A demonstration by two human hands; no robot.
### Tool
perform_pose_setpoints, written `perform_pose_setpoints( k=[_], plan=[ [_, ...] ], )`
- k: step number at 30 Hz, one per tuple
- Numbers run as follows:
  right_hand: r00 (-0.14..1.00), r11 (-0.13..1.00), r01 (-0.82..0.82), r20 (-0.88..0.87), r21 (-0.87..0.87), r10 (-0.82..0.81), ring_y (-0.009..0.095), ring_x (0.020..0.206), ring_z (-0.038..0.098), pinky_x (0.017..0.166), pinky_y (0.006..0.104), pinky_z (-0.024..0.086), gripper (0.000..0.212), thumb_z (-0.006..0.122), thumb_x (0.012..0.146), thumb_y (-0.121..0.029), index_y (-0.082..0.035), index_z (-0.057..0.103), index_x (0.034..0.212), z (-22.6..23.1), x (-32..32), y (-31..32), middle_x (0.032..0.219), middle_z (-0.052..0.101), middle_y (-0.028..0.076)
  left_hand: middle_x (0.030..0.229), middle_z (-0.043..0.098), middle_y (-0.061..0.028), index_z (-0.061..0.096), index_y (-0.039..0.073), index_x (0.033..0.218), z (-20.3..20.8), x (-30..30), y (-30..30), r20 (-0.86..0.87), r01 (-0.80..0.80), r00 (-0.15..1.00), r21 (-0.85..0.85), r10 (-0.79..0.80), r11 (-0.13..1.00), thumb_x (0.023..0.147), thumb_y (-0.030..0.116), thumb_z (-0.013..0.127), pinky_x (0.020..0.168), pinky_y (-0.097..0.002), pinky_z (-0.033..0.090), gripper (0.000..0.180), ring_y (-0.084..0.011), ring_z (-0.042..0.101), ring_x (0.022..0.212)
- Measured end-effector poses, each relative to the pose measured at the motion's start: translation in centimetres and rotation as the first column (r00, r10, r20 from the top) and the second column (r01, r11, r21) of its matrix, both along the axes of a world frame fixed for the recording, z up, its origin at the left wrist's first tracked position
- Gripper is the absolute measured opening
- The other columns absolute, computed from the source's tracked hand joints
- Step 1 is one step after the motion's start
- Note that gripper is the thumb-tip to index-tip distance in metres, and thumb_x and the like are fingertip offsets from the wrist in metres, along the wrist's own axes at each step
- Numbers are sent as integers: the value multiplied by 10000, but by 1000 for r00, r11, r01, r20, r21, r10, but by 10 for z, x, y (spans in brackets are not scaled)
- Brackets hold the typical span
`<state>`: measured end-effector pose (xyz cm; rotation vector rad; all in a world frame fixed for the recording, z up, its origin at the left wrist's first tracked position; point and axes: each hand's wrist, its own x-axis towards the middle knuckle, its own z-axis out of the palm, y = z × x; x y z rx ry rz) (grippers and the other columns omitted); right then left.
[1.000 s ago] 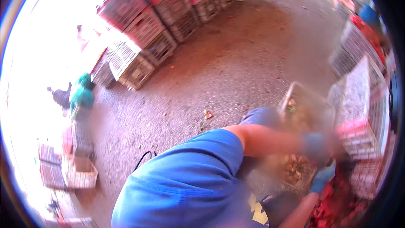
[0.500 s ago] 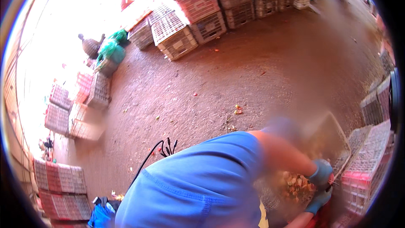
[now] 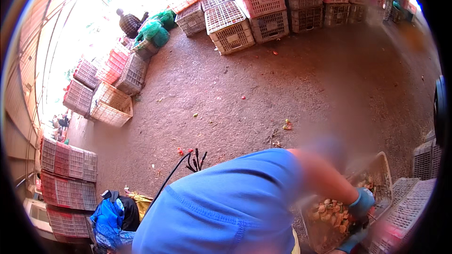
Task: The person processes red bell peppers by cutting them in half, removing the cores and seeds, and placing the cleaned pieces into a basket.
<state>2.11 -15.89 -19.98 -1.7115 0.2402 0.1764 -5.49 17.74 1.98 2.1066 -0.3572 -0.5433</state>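
Observation:
My left hand point(image 3: 362, 202), in a teal glove, is over the edge of a crate point(image 3: 308, 228) at the lower right. Its fingers look curled, but what they hold is hidden. My right hand point(image 3: 351, 243), also gloved, is just below it, partly in blur and shadow, so its fingers do not show clearly. A dark, thin shape lies between the two hands, too unclear to name. Inside the near crate lie many pale orange and cream pieces of produce point(image 3: 329, 212). A second light crate point(image 3: 387, 171), with similar pieces in it, stands just beyond my hands.
Crates point(image 3: 400, 207) are stacked close at the right. More stacks stand at the back point(image 3: 263, 0) and the left point(image 3: 70, 162). An open crate point(image 3: 111, 104) lies tilted, near green net sacks point(image 3: 153, 32) and a seated person point(image 3: 129, 22). Black cables point(image 3: 195, 160) stick out beside my blue shirt.
The view has swung, so the surroundings sit farther right and more of the left side shows. My gloved hands remain together by the near crate, with the right one now more hidden.

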Motion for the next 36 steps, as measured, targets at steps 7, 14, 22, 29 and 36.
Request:
perform_pose_setpoints(
  k=[7, 14, 22, 29, 36],
  plan=[
    [995, 1000, -9, 95, 19, 7, 217, 1028, 651, 889, 340, 540, 440, 621, 946, -117, 12, 584, 1365, -11, -4, 45, 1175, 684, 125, 1023, 753, -105, 740, 205, 1081, -64, 15, -16, 175, -121, 975, -83, 134, 989, 813, 234, 685, 810, -464, 539, 275, -352, 714, 942],
    [982, 991, -22, 185, -131, 46, 233, 1095, 635, 969, 353, 511, 475, 545, 1016, -100, 38, 517, 1470, -12, 3, 13, 1277, 665, 155, 1003, 749, -116, 722, 181, 1088, -40, 17, -24, 101, -66, 993, 23, 64, 998, 803, 253, 702, 822, -454, 539, 295, -360, 711, 947],
    [992, 992, -126, 0, -27, 126, 235, 1285, 536, 1105, 370, 405, 535, 500, 1030, -147, 15, 434, 1536, 30, 2, 13, 1480, 536, 143, 939, 757, -116, 757, 171, 996, -32, 13, -39, 47, -134, 989, -76, 138, 988, 824, 313, 683, 794, -447, 546, 235, -348, 719, 901],
    [962, 965, -263, -74, 7, 263, 230, 1320, 507, 1126, 364, 376, 520, 578, 1004, -227, -56, 487, 1487, 8, 26, -42, 1435, 535, 88, 873, 774, -108, 801, 196, 948, -6, 8, -24, -88, -46, 996, -119, 36, 992, 841, 374, 688, 748, -427, 578, 236, -297, 736, 837],
    [954, 985, -152, -247, 79, 167, 214, 1233, 561, 1084, 343, 418, 491, 628, 987, -276, -68, 536, 1422, 62, 5, -6, 1333, 584, 48, 820, 780, -72, 802, 126, 957, -20, 14, -10, 137, 61, 990, -142, -42, 988, 889, 413, 689, 704, -391, 598, 316, -237, 751, 772]
  ],
)
